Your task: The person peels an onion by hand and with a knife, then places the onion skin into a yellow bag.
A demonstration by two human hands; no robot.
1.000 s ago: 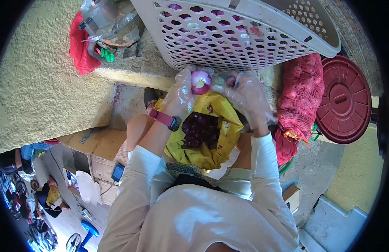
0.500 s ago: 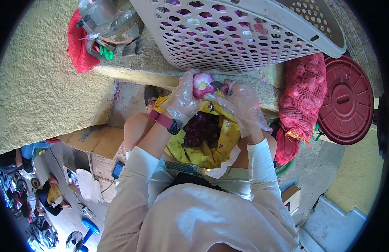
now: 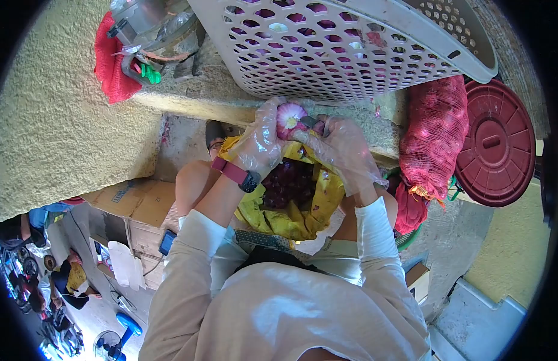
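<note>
My left hand (image 3: pixel 263 139), in a clear plastic glove, is closed around a purple-and-white onion (image 3: pixel 289 118). My gloved right hand (image 3: pixel 345 144) is closed on a small knife (image 3: pixel 309 122), whose short dark blade lies at the onion's right side. Its handle is mostly hidden by my fingers. Just below both hands, a yellow sack (image 3: pixel 324 201) gapes between my knees, with dark red onion skins (image 3: pixel 288 183) inside.
A white perforated basket (image 3: pixel 327 66) with onions stands on the ledge ahead. To the right are a red mesh sack (image 3: pixel 435 132) of onions and a dark red lid (image 3: pixel 492 144). Flattened cardboard (image 3: pixel 134 198) lies left, and a person (image 3: pixel 74 280) is farther off.
The knife blade has shifted slightly at the onion's right side, and my right fingers have moved a little. My left hand keeps its hold on the onion.
</note>
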